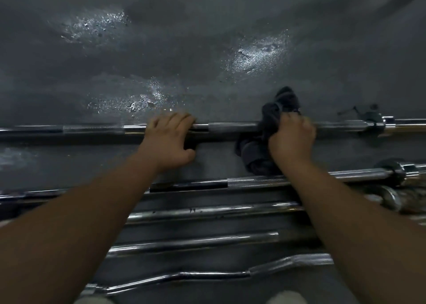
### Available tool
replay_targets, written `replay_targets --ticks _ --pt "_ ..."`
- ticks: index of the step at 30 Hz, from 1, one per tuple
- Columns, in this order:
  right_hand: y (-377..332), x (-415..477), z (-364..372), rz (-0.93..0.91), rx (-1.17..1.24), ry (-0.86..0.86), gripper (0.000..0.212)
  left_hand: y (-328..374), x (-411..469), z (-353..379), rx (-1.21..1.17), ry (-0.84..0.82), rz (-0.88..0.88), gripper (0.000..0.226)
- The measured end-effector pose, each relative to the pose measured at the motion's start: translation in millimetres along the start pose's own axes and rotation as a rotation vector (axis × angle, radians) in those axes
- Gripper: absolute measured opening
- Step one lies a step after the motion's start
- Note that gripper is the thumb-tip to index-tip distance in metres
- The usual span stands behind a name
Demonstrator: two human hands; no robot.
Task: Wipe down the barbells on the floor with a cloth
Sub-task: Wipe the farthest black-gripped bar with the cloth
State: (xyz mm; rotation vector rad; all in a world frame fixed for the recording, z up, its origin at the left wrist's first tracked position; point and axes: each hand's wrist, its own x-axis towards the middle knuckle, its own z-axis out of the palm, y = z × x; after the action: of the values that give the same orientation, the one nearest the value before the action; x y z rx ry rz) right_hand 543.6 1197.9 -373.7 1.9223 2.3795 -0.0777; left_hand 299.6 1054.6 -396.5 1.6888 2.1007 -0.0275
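– Checking grips, what's R hand (291,137) on?
– R hand's bunched tight on the cloth (280,106). Dark rag, fingers curled into it, pressing it onto the far barbell (232,127). Cloth wraps the shaft: one end sticks up past the bar, other end hangs on the near side down to the floor (207,50)
– L hand (169,140)?
– Same bar, left of the cloth, well apart from R. Fingers hooked over the top of the shaft, thumb off the bar on the near side, low by the floor. Bare knurled section betw the two hands
– Bar position?
– Flat on the floor, runs L-R across the whole view. Collar (374,122) on it near the right edge
– Other bars?
– 4 more, nearer the person, all flat, roughly parallel. 2nd barbell (253,180) sits just below the cloth's lower end, can't tell if they touch. Then 3rd bar (207,210) and 4th bar (196,239), plain chrome, then a curl bar (207,276) w/ bent shaft, closest. Both forearms cross over them
– Floor cond?
– Dark grey, matte, w/ shiny speckled patches (258,54) beyond the far bar. Pic's dim + blurry at the edges, finer detail unreadable
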Motion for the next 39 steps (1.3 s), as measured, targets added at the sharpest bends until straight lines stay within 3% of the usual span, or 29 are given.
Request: replay_targets --ticks 2,5,6,8,10,12,17,21,25,32,39 --pt "-46.6 -25.9 1.8 -0.079 0.054 -0.048 0.026 4.4 -11.9 1.3 -0.010 -0.053 -0.004 0.096" --pt "-101.2 -54.1 -0.6 -0.497 0.216 -0.151 0.032 6.5 -19.0 -9.5 -0.049 -0.112 -0.004 0.106" --pt "-98.2 -51.7 -5.4 -0.546 0.191 -0.207 0.034 5.8 -19.8 -13.1 -0.074 -0.135 -0.008 0.106" --pt "-63.3 -37.2 -12.2 -0.451 0.053 -0.191 0.031 4.8 -22.9 -17.7 -0.084 -0.187 0.006 0.100" --pt "-18.8 -28.9 -14.6 -0.231 -0.050 -0.097 0.028 4.8 -30.9 -16.6 -0.043 -0.210 0.026 0.099" --pt "-3.8 -30.5 -11.6 -0.131 -0.070 -0.177 0.042 6.2 -40.4 -11.6 0.009 -0.216 0.037 0.102" --pt "-20.9 -37.4 -14.0 -0.074 -0.113 -0.460 0.084 23.4 -47.4 -15.6 0.118 -0.257 -0.002 0.102" --pt "-24.6 -38.6 -15.0 -0.022 -0.172 -0.598 0.083 34.1 -57.3 -32.7 0.084 -0.290 -0.103 0.104" --pt "-37.7 -42.0 -10.0 0.038 -0.138 -0.620 0.078 37.8 -91.0 -40.3 0.023 -0.232 -0.195 0.100" --pt "-43.1 -26.8 -18.9 0.090 -0.086 -0.706 0.092 37.8 -141.9 -52.0 -0.029 -0.201 -0.433 0.095" --pt "-35.9 -31.3 -7.6 0.088 -0.106 -0.578 0.083 3.6 -126.4 -59.7 -0.019 -0.117 -0.418 0.098"
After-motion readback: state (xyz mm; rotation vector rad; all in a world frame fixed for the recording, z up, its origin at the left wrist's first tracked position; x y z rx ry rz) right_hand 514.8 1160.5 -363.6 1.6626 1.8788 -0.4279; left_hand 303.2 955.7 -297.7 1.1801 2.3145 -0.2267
